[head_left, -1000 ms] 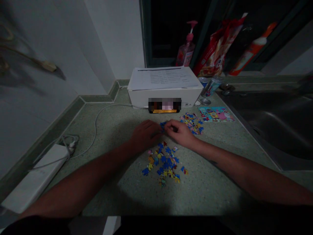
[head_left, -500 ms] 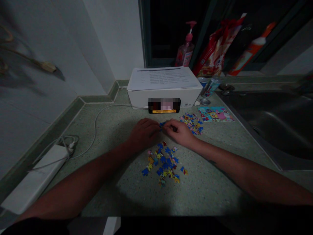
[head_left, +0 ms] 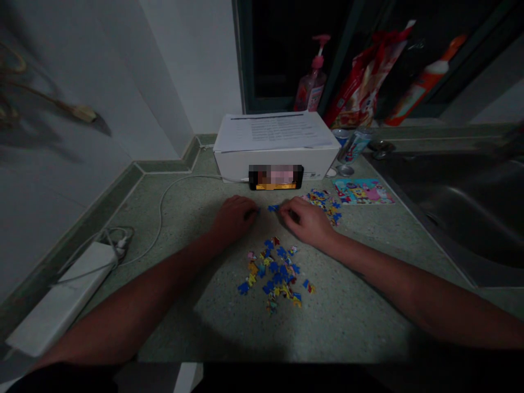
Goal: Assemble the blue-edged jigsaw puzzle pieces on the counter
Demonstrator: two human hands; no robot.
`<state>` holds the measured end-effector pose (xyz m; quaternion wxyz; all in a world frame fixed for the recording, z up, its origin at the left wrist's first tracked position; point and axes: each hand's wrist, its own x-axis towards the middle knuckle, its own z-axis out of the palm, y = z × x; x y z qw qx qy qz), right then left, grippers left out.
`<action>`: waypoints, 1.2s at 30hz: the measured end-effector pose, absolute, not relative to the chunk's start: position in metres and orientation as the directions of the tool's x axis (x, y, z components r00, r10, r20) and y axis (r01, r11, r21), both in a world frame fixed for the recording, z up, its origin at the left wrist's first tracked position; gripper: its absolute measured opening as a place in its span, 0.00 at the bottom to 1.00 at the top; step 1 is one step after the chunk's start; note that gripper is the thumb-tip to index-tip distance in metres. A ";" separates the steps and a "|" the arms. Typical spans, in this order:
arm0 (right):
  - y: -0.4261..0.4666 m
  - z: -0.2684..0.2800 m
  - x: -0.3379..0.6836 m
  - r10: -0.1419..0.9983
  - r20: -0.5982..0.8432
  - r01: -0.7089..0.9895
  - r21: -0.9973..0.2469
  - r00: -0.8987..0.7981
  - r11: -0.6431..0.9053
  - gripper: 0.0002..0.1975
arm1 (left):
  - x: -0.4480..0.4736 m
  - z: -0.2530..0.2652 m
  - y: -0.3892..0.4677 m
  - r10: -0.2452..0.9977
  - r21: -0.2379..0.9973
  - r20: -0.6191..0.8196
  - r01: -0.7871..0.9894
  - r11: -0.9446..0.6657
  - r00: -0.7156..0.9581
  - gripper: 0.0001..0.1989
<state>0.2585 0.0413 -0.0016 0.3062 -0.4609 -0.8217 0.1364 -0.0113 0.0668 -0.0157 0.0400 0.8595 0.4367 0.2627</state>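
Observation:
Blue jigsaw puzzle pieces (head_left: 273,208) lie on the counter between my two hands. My right hand (head_left: 307,219) pinches at the right end of these pieces, thumb and forefinger together. To the left, my left hand (head_left: 234,217) is closed with its fingers curled; a bit of blue, seemingly a puzzle piece, shows at its fingertips. Nearer to me is a loose pile of puzzle pieces (head_left: 280,270), mostly blue and yellow. A second heap of pieces (head_left: 325,202) lies beyond my right hand, partly hidden by it.
A phone (head_left: 276,178) leans against a white box (head_left: 233,161), its cable running left to a power strip (head_left: 61,300). Right of the heap lies a colourful cartoon picture card (head_left: 364,191). Beyond are a can (head_left: 356,146) and the sink (head_left: 458,207).
My left hand has drawn away to the left from the blue pieces, opening a gap between the hands. My right hand has shifted slightly right, still at the pieces.

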 end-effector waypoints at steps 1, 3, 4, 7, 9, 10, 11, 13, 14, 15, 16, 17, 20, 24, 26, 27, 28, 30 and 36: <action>0.041 -0.002 0.259 0.839 0.375 0.673 -0.505 -0.393 0.541 0.11 | -0.012 -0.016 0.067 0.767 0.297 0.423 0.726 -0.621 0.483 0.08; 0.042 -0.003 0.259 0.838 0.372 0.671 -0.504 -0.399 0.544 0.11 | -0.012 -0.016 0.067 0.763 0.300 0.428 0.720 -0.626 0.485 0.09; 0.042 -0.003 0.259 0.838 0.372 0.673 -0.503 -0.399 0.543 0.11 | -0.012 -0.016 0.067 0.765 0.303 0.428 0.721 -0.623 0.481 0.09; 0.042 -0.003 0.258 0.841 0.370 0.682 -0.496 -0.395 0.538 0.10 | -0.012 -0.016 0.066 0.779 0.309 0.414 0.733 -0.606 0.471 0.09; 0.041 -0.003 0.258 0.841 0.366 0.681 -0.497 -0.399 0.539 0.10 | -0.013 -0.017 0.066 0.784 0.312 0.404 0.735 -0.602 0.471 0.09; 0.041 -0.003 0.258 0.840 0.364 0.679 -0.497 -0.402 0.540 0.10 | -0.013 -0.017 0.066 0.784 0.314 0.403 0.734 -0.603 0.472 0.09; 0.041 -0.002 0.258 0.840 0.362 0.679 -0.496 -0.404 0.541 0.10 | -0.013 -0.017 0.066 0.783 0.316 0.405 0.732 -0.604 0.472 0.10; 0.041 -0.002 0.258 0.840 0.358 0.684 -0.489 -0.408 0.541 0.10 | -0.013 -0.018 0.066 0.781 0.316 0.415 0.731 -0.605 0.467 0.09; 0.041 -0.003 0.258 0.840 0.357 0.688 -0.485 -0.408 0.540 0.10 | -0.013 -0.018 0.066 0.781 0.316 0.418 0.732 -0.604 0.464 0.09; 0.041 -0.003 0.258 0.841 0.357 0.690 -0.483 -0.407 0.539 0.10 | -0.014 -0.018 0.066 0.781 0.316 0.420 0.733 -0.602 0.461 0.09; 0.041 -0.003 0.258 0.840 0.358 0.688 -0.483 -0.408 0.541 0.10 | -0.014 -0.018 0.066 0.782 0.316 0.421 0.733 -0.602 0.460 0.09; 0.041 -0.003 0.258 0.839 0.360 0.686 -0.485 -0.408 0.542 0.10 | -0.014 -0.018 0.066 0.781 0.318 0.422 0.732 -0.602 0.460 0.10; 0.041 -0.003 0.258 0.841 0.360 0.682 -0.493 -0.404 0.539 0.10 | -0.015 -0.018 0.066 0.784 0.326 0.417 0.729 -0.602 0.460 0.10; 0.040 -0.002 0.258 0.843 0.347 0.688 -0.488 -0.412 0.537 0.10 | -0.014 -0.016 0.066 0.798 0.319 0.390 0.745 -0.585 0.460 0.09; 0.040 -0.001 0.258 0.839 0.349 0.686 -0.484 -0.418 0.543 0.10 | -0.013 -0.015 0.065 0.800 0.311 0.385 0.751 -0.582 0.460 0.08; 0.040 -0.001 0.258 0.837 0.351 0.684 -0.484 -0.420 0.546 0.10 | -0.013 -0.015 0.065 0.799 0.310 0.384 0.751 -0.583 0.462 0.09; 0.041 -0.001 0.258 0.836 0.352 0.683 -0.485 -0.420 0.547 0.09 | -0.013 -0.015 0.065 0.798 0.310 0.385 0.750 -0.585 0.464 0.09; 0.041 -0.002 0.258 0.835 0.354 0.679 -0.487 -0.421 0.549 0.09 | -0.013 -0.015 0.065 0.794 0.311 0.395 0.746 -0.589 0.462 0.09; 0.039 -0.002 0.257 0.824 0.365 0.674 -0.475 -0.434 0.566 0.09 | -0.014 -0.018 0.065 0.783 0.317 0.423 0.734 -0.600 0.457 0.10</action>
